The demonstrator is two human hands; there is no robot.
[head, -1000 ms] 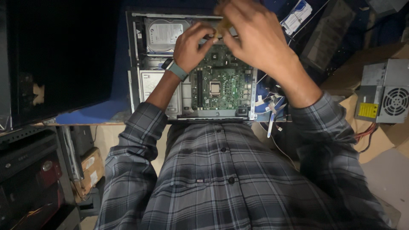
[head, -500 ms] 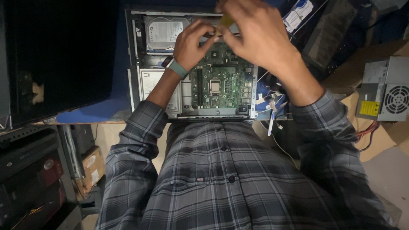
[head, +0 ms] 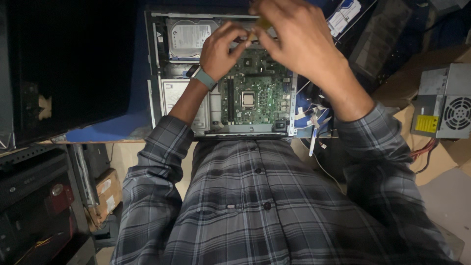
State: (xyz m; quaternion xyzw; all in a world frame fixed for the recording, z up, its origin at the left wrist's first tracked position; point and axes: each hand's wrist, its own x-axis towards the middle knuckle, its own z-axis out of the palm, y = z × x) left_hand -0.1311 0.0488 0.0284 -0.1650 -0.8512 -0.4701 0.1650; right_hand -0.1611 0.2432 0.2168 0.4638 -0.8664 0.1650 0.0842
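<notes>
We've got the open computer case (head: 162, 73) lying flat on the blue table (head: 105, 128), green motherboard (head: 255, 88) exposed and the hard drive (head: 189, 37) up top. Compared to a second ago, barely anything has moved. Both hands hover over the board's top edge, left hand (head: 221, 51) and right hand (head: 294, 39) pinching a small yellowish part (head: 260, 25) between the fingers.

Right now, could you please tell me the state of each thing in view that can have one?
Computer case: open, side panel off, lying flat.
Motherboard: exposed, mounted in the case.
Hard drive: seated in its bay.
Small yellow part: pinched between both hands.
Left hand: fingers closed on the part.
Right hand: fingers closed on the part.
Power supply: out of the case, set aside.
</notes>
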